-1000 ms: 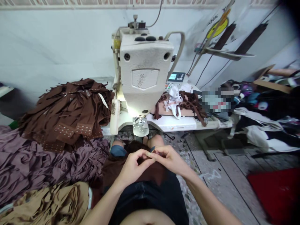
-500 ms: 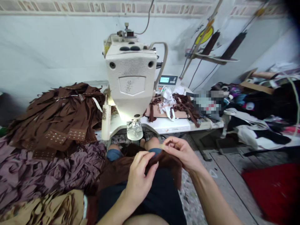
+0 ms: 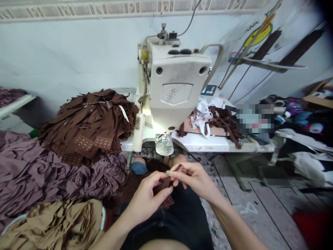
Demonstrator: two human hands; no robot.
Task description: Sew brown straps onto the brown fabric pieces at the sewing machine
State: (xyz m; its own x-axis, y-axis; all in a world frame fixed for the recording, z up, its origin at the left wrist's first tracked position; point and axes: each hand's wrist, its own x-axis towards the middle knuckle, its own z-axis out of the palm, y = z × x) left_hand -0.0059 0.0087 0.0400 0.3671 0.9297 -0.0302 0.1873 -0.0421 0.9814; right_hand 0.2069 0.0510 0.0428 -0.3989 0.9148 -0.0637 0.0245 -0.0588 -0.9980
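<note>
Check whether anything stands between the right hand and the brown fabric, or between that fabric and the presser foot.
Nothing stands between the right hand and the brown fabric: its fingers touch it, as does the left hand. Toward the presser foot, only the knees lie in line, below it; nothing else shows.

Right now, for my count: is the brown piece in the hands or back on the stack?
In the hands: the brown fabric piece is pinched between the left hand and right hand, off the stack.

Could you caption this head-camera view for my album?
Left hand and right hand pinch brown fabric below a white sewing machine.
</note>
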